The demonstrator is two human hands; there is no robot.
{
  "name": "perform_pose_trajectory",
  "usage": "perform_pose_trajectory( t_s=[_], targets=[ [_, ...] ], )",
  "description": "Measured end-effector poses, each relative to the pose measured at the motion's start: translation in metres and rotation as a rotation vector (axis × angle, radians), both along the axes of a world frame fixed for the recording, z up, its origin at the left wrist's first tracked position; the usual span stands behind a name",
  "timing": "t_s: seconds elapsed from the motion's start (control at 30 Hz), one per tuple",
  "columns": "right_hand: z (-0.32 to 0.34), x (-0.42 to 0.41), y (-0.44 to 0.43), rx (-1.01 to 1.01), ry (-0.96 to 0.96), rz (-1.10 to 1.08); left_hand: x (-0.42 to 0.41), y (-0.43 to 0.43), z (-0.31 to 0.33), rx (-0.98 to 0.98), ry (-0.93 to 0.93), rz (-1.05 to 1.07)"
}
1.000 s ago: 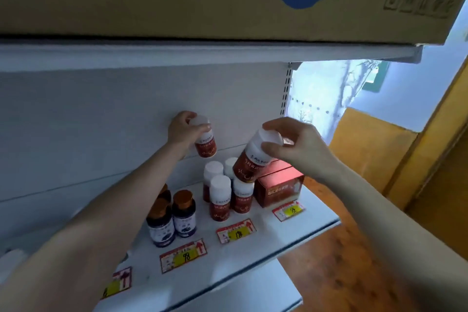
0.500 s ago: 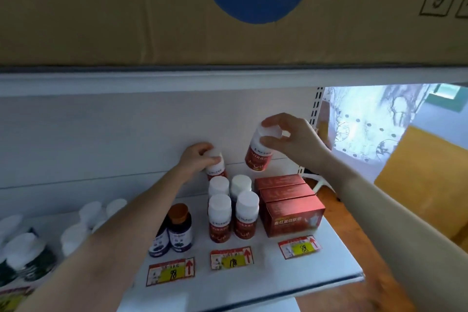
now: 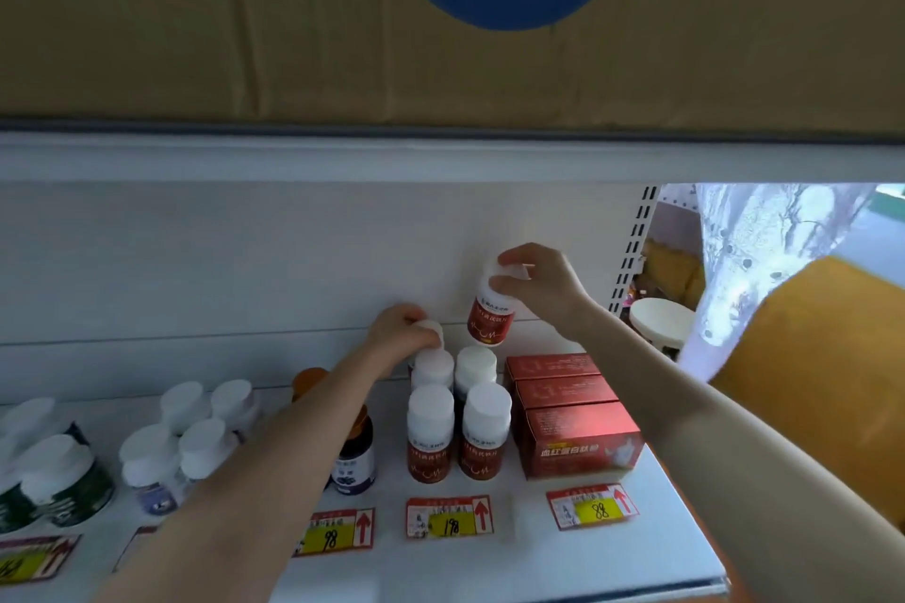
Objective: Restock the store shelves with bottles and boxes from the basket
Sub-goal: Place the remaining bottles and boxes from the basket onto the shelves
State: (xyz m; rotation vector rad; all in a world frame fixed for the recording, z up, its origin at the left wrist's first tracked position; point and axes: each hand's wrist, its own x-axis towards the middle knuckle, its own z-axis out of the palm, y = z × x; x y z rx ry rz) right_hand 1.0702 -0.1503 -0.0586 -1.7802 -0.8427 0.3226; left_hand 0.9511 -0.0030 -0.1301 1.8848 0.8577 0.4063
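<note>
White shelf board (image 3: pixel 636 548) ends at its front lip in the lower right of the frame. Open air separates the bottle caps from the upper shelf (image 3: pixel 294 159). At centre, the right hand (image 3: pixel 543 289) pinches the cap of a red-labelled bottle (image 3: pixel 489 321), tilted in the air above four standing bottles (image 3: pixel 431 431). The left hand (image 3: pixel 399 333) curls round a second bottle (image 3: pixel 435 333) behind them, whose body is hidden. Red boxes (image 3: pixel 578 436) stand just right. A cardboard carton (image 3: pixel 196 15) fills the top.
</note>
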Motion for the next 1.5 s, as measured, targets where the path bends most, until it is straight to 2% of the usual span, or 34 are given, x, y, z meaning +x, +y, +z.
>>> perform_pose_trajectory(
  t_s=[0.13, 0.3, 0.47, 0.57, 0.7, 0.9, 1.17, 1.5],
  targets=[
    [0.001, 0.003, 0.013, -0.008, -0.003, 0.032, 0.001, -0.002, -0.005, -0.017, -0.017, 0.005],
    [-0.012, 0.004, 0.027, -0.089, -0.038, 0.037, 0.002, -0.009, -0.004, 0.058, -0.003, -0.042],
    [-0.034, 0.005, 0.037, -0.194, -0.036, 0.038, 0.003, -0.007, -0.005, 0.308, 0.069, 0.014],
    [-0.045, 0.004, 0.042, -0.274, -0.064, 0.056, -0.002, -0.007, -0.003, 0.454, 0.021, 0.056],
    [-0.058, 0.001, 0.047, -0.343, -0.079, 0.063, -0.015, -0.010, -0.006, 0.551, -0.025, 0.023],
    [-0.066, -0.002, 0.048, -0.431, -0.123, 0.050, -0.031, -0.013, -0.014, 0.605, -0.037, -0.021],
    [-0.063, -0.006, 0.045, -0.440, -0.121, 0.046, -0.045, -0.020, -0.013, 0.680, -0.057, -0.031],
    [-0.025, -0.027, 0.050, -0.370, -0.484, 0.069, -0.100, -0.070, 0.010, 0.864, -0.011, -0.138]
  ],
)
